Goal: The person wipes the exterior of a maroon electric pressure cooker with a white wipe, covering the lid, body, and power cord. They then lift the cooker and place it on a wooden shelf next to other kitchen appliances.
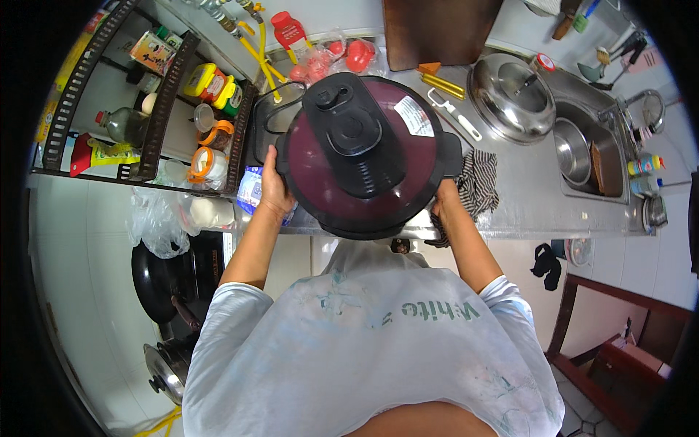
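Observation:
A round electric pressure cooker [300, 175] with a purple-red lid and a black top housing is between my hands at the counter's front edge. My left hand [276, 185] grips its left side, thumb up along the black side handle. On the opposite side, my right hand [446, 196] holds it beneath the right handle, its fingers partly hidden. A black-and-white striped cloth [480, 183] lies against the cooker's right side, close to my right hand. Beside my left hand is a blue-and-white packet [250, 188]. Whether the cooker's base touches the counter is hidden.
A steel counter [524, 185] runs right to a sink [606, 188] holding a metal bowl. Behind the cooker are tomatoes [357, 54] in plastic, a cutting board [442, 33], a peeler [464, 125] and a large domed steel lid [513, 98]. A seasoning rack [158, 114] stands left.

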`<move>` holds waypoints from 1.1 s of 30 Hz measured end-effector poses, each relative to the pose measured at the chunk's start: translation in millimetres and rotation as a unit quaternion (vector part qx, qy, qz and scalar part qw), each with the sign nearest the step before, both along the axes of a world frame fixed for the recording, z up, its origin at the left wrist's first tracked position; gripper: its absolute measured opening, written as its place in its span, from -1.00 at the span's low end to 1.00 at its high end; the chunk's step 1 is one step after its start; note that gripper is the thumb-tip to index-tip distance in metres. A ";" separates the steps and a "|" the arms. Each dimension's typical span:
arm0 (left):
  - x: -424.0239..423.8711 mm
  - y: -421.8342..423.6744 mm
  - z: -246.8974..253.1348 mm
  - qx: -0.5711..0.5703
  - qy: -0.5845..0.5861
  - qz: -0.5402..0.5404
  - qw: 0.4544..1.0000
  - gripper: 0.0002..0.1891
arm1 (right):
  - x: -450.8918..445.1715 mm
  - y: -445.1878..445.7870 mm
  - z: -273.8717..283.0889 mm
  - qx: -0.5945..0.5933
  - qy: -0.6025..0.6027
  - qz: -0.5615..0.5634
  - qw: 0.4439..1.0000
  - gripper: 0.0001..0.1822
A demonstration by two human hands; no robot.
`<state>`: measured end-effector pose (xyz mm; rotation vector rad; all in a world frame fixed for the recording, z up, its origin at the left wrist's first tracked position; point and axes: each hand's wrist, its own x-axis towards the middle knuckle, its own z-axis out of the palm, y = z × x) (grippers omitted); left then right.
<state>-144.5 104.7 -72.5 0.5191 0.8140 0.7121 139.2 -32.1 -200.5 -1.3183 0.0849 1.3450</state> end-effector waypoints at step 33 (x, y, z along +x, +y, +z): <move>21.0 85.8 -146.5 0.637 0.354 -0.031 0.684 -0.66 | -107.1 -82.4 67.5 0.016 0.100 -0.260 0.960 -0.51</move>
